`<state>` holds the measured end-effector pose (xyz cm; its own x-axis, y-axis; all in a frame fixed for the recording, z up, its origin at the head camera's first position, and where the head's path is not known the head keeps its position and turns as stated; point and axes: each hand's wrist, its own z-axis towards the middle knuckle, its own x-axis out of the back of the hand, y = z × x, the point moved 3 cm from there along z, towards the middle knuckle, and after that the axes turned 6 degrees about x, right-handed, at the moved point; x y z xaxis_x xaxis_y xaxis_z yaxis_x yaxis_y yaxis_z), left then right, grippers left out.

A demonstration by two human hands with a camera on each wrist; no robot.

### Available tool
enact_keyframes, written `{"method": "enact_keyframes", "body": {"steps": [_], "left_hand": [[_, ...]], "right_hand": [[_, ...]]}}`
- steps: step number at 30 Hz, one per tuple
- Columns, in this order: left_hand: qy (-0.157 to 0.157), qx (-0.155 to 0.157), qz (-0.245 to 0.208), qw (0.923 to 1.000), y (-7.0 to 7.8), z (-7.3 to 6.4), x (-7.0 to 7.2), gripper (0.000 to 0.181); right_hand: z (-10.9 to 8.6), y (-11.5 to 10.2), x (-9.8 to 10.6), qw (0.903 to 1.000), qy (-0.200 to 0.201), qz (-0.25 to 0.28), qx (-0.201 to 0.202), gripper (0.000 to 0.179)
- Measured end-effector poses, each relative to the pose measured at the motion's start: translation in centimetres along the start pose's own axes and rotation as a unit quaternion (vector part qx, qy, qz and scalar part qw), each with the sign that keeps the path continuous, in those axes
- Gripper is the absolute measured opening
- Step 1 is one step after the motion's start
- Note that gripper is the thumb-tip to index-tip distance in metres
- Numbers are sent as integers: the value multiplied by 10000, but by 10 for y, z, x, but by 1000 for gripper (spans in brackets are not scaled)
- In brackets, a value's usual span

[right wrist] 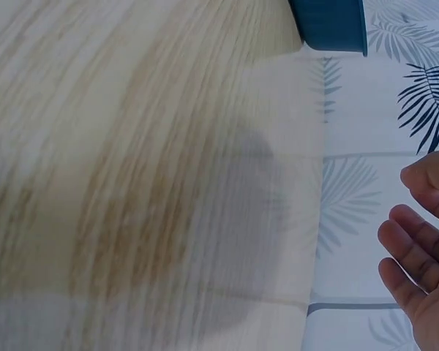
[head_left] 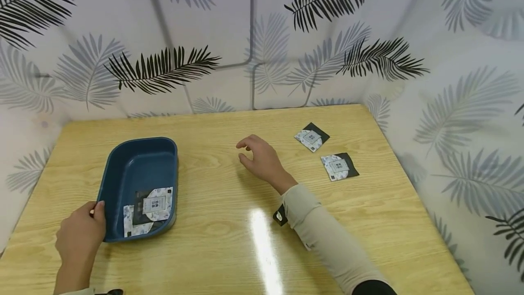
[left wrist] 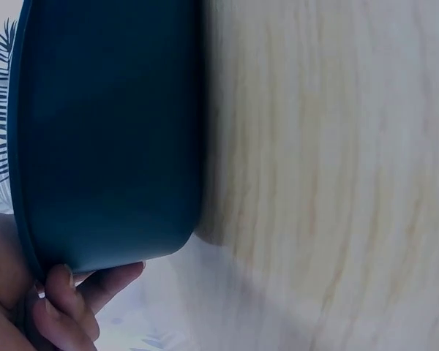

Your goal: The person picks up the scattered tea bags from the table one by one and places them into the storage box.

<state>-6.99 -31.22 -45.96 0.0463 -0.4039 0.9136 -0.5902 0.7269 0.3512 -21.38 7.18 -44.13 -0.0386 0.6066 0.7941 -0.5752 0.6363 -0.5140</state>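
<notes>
My left hand (head_left: 80, 233) grips the near-left rim of a dark blue plastic bin (head_left: 118, 167). In the left wrist view, the fingers (left wrist: 66, 314) curl under the rim from outside. Two flat black-and-white sachets with floral print lie inside the bin, the upper sachet (head_left: 154, 205) overlapping the lower sachet (head_left: 128, 222). My right hand (head_left: 262, 158) hovers over the middle of the table, fingers loosely bent and holding nothing. To its right, two similar sachets lie apart on the wood: a farther sachet (head_left: 312, 137) and a nearer sachet (head_left: 340, 166).
The light wooden table (head_left: 213, 222) has its far edge against a white cloth (head_left: 229, 22) with leaf print, which continues along the right side. A small dark object (head_left: 280, 216) shows beside the right sleeve (head_left: 327, 236). A bright reflection crosses the near tabletop.
</notes>
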Motion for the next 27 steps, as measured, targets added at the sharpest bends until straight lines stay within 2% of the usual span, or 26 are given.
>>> {"method": "enact_keyframes", "body": {"steps": [5, 8, 12, 19, 27], "left_hand": [[162, 127, -174, 9996, 2, -2, -4, 47], [226, 49, -187, 9996, 3, -2, -4, 46], [166, -23, -108, 9998, 1, 1, -1, 47], [23, 71, 24, 10000, -4, 5, 7, 50], [-205, 179, -63, 9996, -3, 4, 2, 52]], "right_hand": [[-2, 5, 3, 10000, -59, -35, 53, 21], [-3, 7, 5, 10000, -80, -58, -4, 21], [-7, 11, 7, 9998, -89, -149, -132, 21], [-17, 28, 16, 9981, 82, -415, -441, 22], [-25, 53, 39, 9957, 124, -518, -764, 23]]}}
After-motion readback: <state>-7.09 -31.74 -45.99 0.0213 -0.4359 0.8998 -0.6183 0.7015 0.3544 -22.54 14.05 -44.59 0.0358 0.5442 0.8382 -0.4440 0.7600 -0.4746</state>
